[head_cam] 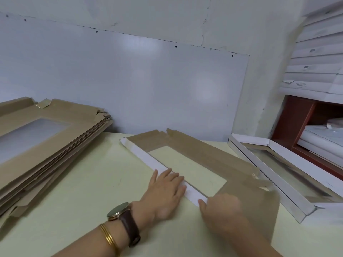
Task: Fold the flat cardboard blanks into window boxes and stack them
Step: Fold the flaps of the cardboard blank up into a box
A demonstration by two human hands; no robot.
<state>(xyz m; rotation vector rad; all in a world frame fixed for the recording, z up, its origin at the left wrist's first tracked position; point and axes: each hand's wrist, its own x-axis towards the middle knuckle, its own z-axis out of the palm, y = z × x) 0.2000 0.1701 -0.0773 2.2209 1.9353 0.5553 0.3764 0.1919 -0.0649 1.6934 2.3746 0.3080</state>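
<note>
Blank (pixel 213 154): lies flat on the tabletop (pixel 83 182), brown side up, with the window (pixel 187 169) cut in its middle.
Flap (pixel 148 156): the blank's long left edge is turned over onto the blank, so its white side shows beside the window.
Left hand (pixel 167 190): laid flat with straight fingers, pressing the near half of the flap down and gripping nothing.
Right hand (pixel 222 206): at the flap's near end with the thumb against the white strip. It is blurred, so I cannot tell whether it pinches the card or only pushes it.
Step in hand: probably creasing this first long side along its score line.
Doing it well: hold the flat hand on the fold and run the pressure along to the flap's far end, which looks less pressed down. The crease should follow the score and stay parallel to the window edge. Press on the card, not on the window film, which may dent or smear.
Risk: a slanted crease would likely leave the corner tabs at the blank's far end out of line.
Pile (pixel 46 141): unfolded blanks, left of the blank.
Box (pixel 304 165): a finished white one, just right of the blank.
</note>
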